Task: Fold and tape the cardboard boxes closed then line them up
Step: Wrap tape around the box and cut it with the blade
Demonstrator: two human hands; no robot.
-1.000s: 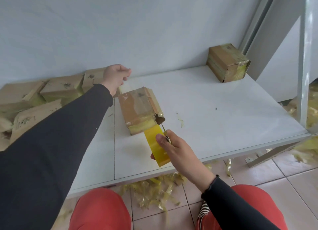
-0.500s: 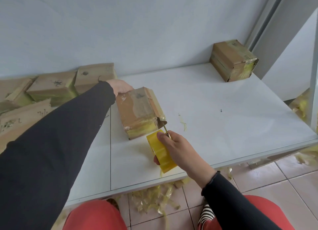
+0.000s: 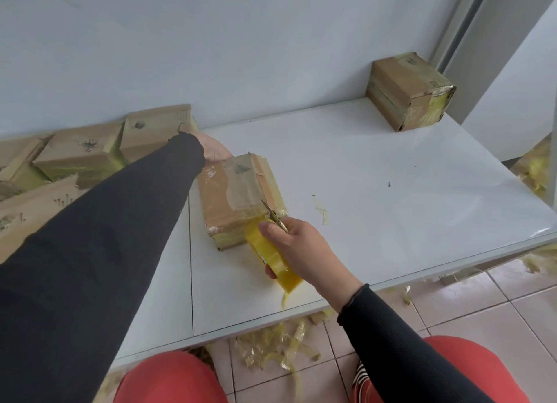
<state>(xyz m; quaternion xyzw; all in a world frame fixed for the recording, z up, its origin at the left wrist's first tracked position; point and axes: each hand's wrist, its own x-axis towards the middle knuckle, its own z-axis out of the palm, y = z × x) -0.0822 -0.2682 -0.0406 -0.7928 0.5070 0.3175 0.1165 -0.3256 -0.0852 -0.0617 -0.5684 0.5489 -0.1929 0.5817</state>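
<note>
The person wore a black long-sleeved top, the sleeves (image 3: 99, 252) close-fitting and finely ribbed, each reaching to the wrist. The right cuff (image 3: 352, 300) ended in a slightly wavy, rolled edge. Both hands were bare. The trousers (image 3: 168, 378) were coral red, and a black-and-white striped bit of cloth (image 3: 360, 378) showed beside the right thigh.

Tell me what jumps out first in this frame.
The bright yellow tape roll in the right hand at the near middle of the white table, its strip running onto the cardboard box the left hand steadies at its far end. A taped box sits alone at the far right corner. More boxes crowd the left, and yellow tape scraps litter the tiled floor below.
</note>
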